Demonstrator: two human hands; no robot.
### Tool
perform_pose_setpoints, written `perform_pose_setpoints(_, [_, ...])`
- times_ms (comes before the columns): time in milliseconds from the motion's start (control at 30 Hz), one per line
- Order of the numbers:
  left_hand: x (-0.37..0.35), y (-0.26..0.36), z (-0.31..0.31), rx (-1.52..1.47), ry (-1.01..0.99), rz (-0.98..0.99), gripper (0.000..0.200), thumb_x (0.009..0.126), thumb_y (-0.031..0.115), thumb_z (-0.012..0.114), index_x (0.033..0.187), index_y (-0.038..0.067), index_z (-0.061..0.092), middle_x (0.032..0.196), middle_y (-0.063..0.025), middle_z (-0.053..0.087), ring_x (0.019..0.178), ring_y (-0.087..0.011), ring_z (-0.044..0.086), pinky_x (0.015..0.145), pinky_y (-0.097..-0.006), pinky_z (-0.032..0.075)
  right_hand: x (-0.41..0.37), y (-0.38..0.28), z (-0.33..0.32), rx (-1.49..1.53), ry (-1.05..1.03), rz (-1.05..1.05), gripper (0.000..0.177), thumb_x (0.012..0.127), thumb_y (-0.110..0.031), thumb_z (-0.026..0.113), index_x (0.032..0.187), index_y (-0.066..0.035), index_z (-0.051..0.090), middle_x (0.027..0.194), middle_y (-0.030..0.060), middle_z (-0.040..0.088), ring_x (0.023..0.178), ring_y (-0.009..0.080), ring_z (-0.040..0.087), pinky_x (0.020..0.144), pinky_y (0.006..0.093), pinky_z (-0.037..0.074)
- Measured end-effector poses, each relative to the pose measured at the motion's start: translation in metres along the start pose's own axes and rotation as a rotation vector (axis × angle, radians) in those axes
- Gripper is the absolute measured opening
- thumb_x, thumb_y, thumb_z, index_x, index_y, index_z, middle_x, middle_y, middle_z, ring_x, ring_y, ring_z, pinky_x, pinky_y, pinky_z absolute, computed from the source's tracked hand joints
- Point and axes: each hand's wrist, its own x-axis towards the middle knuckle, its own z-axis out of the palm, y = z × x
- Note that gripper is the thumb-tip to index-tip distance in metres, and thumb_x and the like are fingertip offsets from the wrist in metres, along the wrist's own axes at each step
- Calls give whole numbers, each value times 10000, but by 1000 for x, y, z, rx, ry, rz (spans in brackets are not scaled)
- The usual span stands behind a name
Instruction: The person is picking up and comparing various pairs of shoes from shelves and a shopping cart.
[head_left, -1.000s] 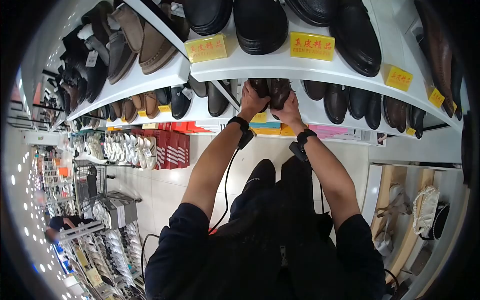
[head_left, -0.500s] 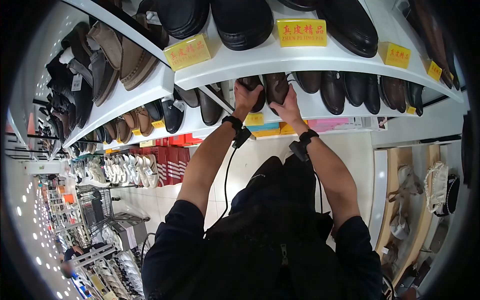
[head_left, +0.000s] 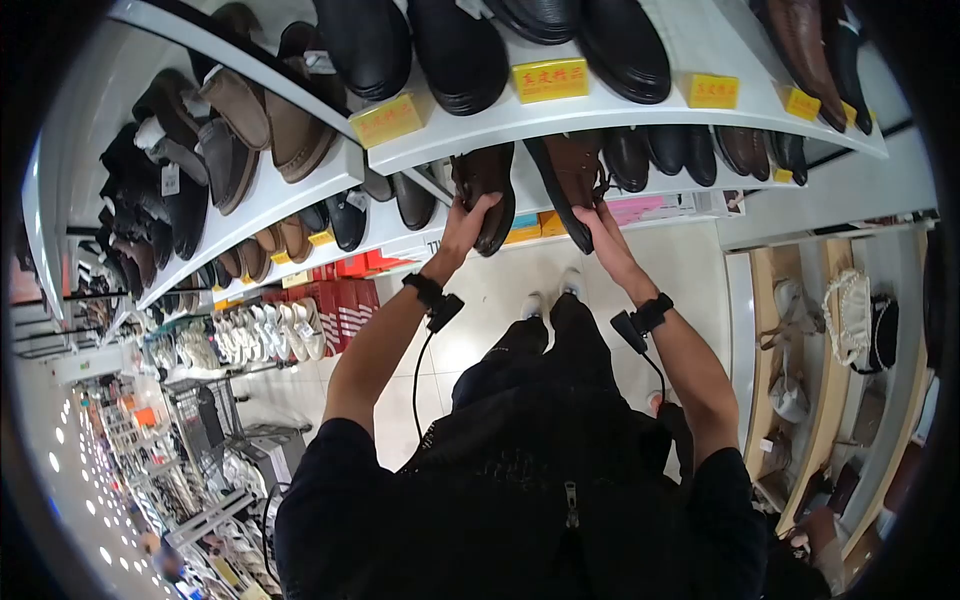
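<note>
My left hand (head_left: 466, 226) grips a dark brown lace-up shoe (head_left: 493, 178) near its toe, which points down toward me. A matching brown lace-up shoe (head_left: 567, 180) is in my right hand (head_left: 606, 243), whose fingers wrap its outer side. Both shoes stick out from under the upper white shelf (head_left: 620, 116), with a gap between them. Their heel ends are partly hidden by that shelf. Right of the pair, black and brown leather shoes (head_left: 627, 160) stand on the lower shelf.
Black shoes (head_left: 460, 60) and yellow sign blocks (head_left: 550, 80) line the upper shelf. Red shoe boxes (head_left: 345, 315) are stacked below left. A shopping cart (head_left: 205, 415) stands at left. Handbags (head_left: 790, 395) sit on wooden shelves at right. Pale floor tiles lie below me.
Both hands have drawn the brown shoes out from the lower shelf toward me and moved apart. The view has shifted, so my feet now show.
</note>
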Motion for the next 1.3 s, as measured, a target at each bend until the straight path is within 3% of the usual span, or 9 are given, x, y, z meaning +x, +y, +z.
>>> perform_pose_setpoints(100, [-20, 2, 14, -50, -114, -52, 859, 834, 535, 698, 1371, -89, 454, 1230, -177, 615, 1086, -230, 598, 932, -315, 476, -20, -5, -14, -30, -28, -19, 700, 953, -486, 568, 1406, 23, 406, 1245, 125, 555, 1155, 192, 507, 1020, 295, 378])
perform_pose_setpoints(133, [-21, -9, 18, -68, -103, -106, 673, 911, 501, 646, 1317, -19, 515, 1069, -90, 641, 911, -184, 659, 792, -313, 575, -27, -4, -18, -31, -29, -19, 700, 953, -486, 568, 1406, 23, 406, 1245, 125, 555, 1155, 192, 507, 1020, 295, 378])
perform_pose_setpoints(233, [-40, -14, 37, -142, -138, -111, 675, 927, 541, 618, 1283, -24, 516, 1014, -87, 638, 821, -192, 671, 694, -330, 603, -48, -17, -33, -46, -98, -47, 729, 931, -428, 671, 1435, 6, 372, 1279, 106, 547, 1153, 182, 533, 999, 303, 418])
perform_pose_setpoints(367, [-93, 26, 69, -33, -235, -116, 964, 868, 609, 664, 1505, -19, 306, 1363, -193, 518, 1220, -265, 569, 900, -402, 562, -71, -24, -57, -85, -402, -41, 926, 857, -261, 803, 1514, 8, 208, 1357, 128, 498, 1194, 221, 550, 983, 349, 494])
perform_pose_setpoints(633, [-147, 19, 129, 31, -253, -121, 962, 910, 596, 647, 1525, -28, 249, 1454, -197, 441, 1302, -277, 519, 1010, -419, 504, -107, -24, -120, -179, -486, -117, 1006, 866, -302, 800, 1526, 59, 131, 1456, 171, 419, 1307, 257, 473, 1055, 373, 458])
perform_pose_setpoints(867, [-184, 16, 168, 246, -216, 54, 882, 1007, 503, 522, 1554, -68, 132, 1566, -214, 293, 1455, -290, 302, 1197, -402, 254, -124, -36, -163, 4, -534, -126, 904, 881, -295, 794, 1542, -15, 244, 1462, 131, 456, 1330, 203, 457, 1131, 374, 392])
perform_pose_setpoints(1000, [-201, 5, 173, 272, -102, 216, 728, 1000, 339, 602, 1522, -35, 258, 1467, -185, 441, 1380, -260, 407, 1156, -389, 327, -139, -53, -183, -157, -642, -181, 893, 850, -294, 822, 1536, -58, 300, 1442, 113, 500, 1305, 205, 490, 1135, 370, 378])
perform_pose_setpoints(1100, [-220, 24, 177, 216, -95, 63, 655, 990, 312, 630, 1478, -25, 352, 1397, -142, 519, 1295, -226, 489, 1104, -373, 390, -142, -62, -195, -361, -637, -240, 906, 804, -343, 853, 1504, -53, 356, 1399, 130, 547, 1273, 234, 537, 1101, 378, 410])
perform_pose_setpoints(1300, [-231, 49, 188, 83, -109, 143, 646, 877, 199, 789, 1406, 14, 465, 1315, -111, 591, 1210, -204, 560, 1037, -369, 466, -155, -86, -211, -598, -677, -305, 942, 755, -369, 885, 1468, -31, 370, 1317, 148, 604, 1232, 268, 572, 1087, 372, 420])
